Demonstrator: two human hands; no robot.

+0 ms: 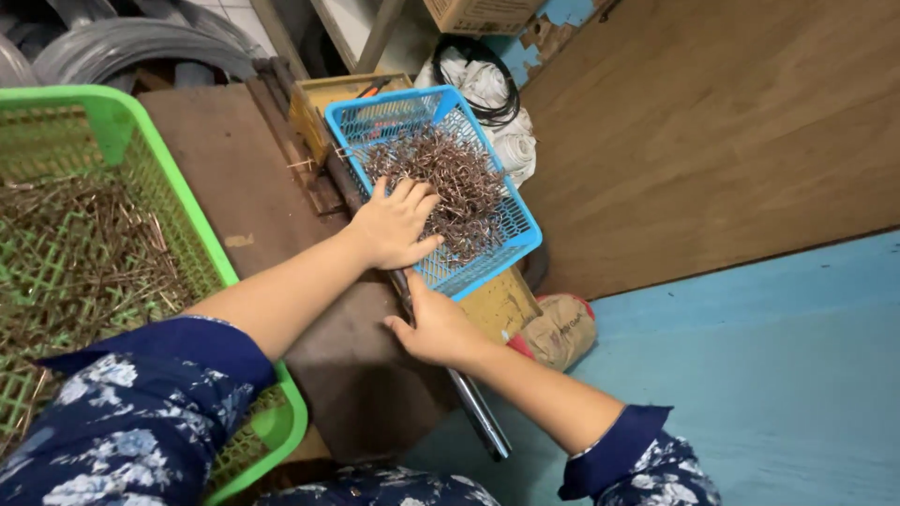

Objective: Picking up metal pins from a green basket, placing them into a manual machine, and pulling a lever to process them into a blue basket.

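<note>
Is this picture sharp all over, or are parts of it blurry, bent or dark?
Head view: the left hand in the blue basket and the right hand are fairly sharp; the sleeve at the bottom is soft, the green basket bows at the edge, and the top left corner lies in shadow. No strong glare.

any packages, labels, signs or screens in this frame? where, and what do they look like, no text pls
Cardboard box: top edge, above the blue basket; brown, rectangular, only its lower part in view, dark print on its face.
Cloth sack: on the floor right of the right hand; tan, rounded, red trim.
No signs or screens in view.
</note>
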